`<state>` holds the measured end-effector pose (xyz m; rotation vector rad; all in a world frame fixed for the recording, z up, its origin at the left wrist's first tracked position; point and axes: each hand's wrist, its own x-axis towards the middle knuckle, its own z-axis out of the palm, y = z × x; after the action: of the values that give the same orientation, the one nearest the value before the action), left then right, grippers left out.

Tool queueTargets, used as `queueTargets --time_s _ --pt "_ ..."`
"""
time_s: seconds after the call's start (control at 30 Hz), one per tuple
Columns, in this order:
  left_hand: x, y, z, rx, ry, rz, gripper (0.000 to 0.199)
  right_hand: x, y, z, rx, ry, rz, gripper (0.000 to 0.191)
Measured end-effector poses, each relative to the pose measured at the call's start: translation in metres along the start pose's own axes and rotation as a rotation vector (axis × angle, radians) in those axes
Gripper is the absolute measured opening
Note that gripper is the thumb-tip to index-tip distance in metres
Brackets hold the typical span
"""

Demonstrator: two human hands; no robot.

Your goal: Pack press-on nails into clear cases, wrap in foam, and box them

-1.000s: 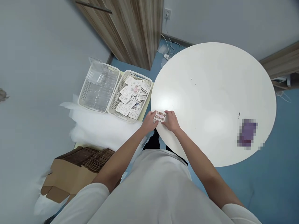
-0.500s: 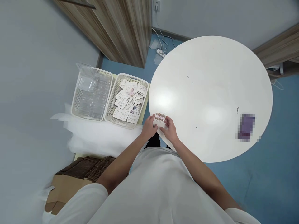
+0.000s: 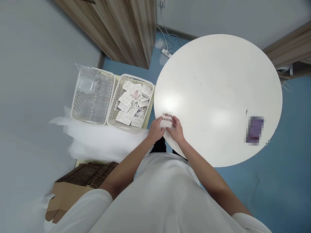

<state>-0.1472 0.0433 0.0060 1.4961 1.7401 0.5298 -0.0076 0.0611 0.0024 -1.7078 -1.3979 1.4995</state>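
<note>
At the near left edge of the white round table (image 3: pixel 218 74), a small white card of press-on nails (image 3: pixel 167 118) is held between both hands. Two rows of glossy, brownish nails face up on it. My left hand (image 3: pixel 155 130) grips the card's left side, its thumb at the near edge. On the other side, my right hand (image 3: pixel 176 130) has its fingers curled on the right edge and its thumb at the near side. Fingertips partly cover the card's sides.
Left of the table stand a basket of printed cards (image 3: pixel 123 117) and a basket of clear plastic boxes (image 3: pixel 97 100). White foam sheets (image 3: pixel 94 142) and folded brown cardboard (image 3: pixel 65 197) lie nearer. A blurred purple item (image 3: pixel 254 129) is on the table's right. A power strip (image 3: pixel 166 53) sits on the floor.
The card has shifted slightly away from my body and tilted a little in my hands. Both hands keep hold of it. The whole view has moved slightly.
</note>
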Motion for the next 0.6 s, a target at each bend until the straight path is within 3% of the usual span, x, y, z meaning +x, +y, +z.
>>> queueTargets --time_s 0.33,0.6 --pt "-0.005 -0.005 0.006 -0.089 0.062 -0.003 0.059 -0.002 0.000 -0.009 0.077 -0.013 0.039 0.071" --pt "-0.024 -0.006 0.016 -0.103 0.138 -0.020 0.057 -0.028 0.015 -0.034 0.055 -0.015 0.114 0.070"
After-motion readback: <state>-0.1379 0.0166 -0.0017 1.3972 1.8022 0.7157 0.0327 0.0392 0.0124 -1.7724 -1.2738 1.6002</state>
